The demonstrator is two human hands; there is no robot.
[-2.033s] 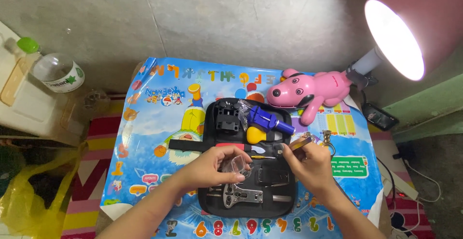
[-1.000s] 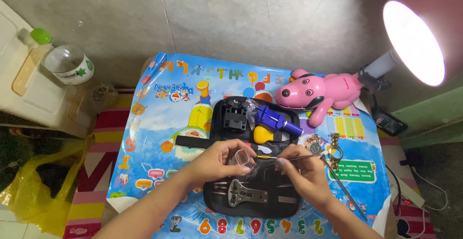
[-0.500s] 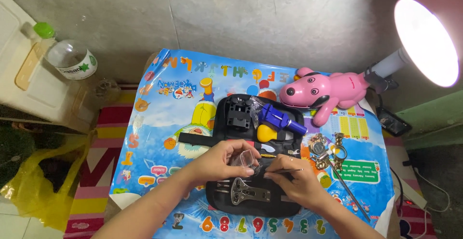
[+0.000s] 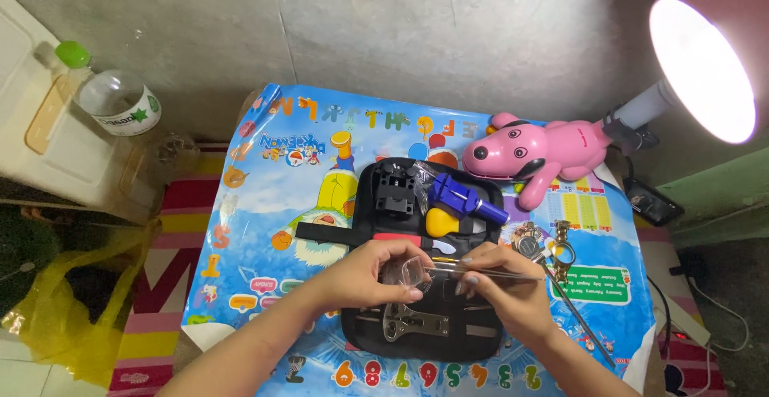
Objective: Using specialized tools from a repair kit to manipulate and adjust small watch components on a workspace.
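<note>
Head view: the open black tool case (image 4: 364, 205) lies on the colourful alphabet mat (image 4: 264, 197). It contains a black holder block (image 4: 395, 189), a blue tool (image 4: 460, 197), a yellow bulb (image 4: 440, 222) and a metal wrench (image 4: 412, 322). The left hand (image 4: 372, 273) pinches a small clear plastic bag (image 4: 407, 271) over the case. The right hand (image 4: 505, 285) is clamped on thin tweezers (image 4: 481, 270), tips at the bag. Compared with 0.5 s ago, the hands remain together over the case; the tweezer tips sit closer to the bag.
</note>
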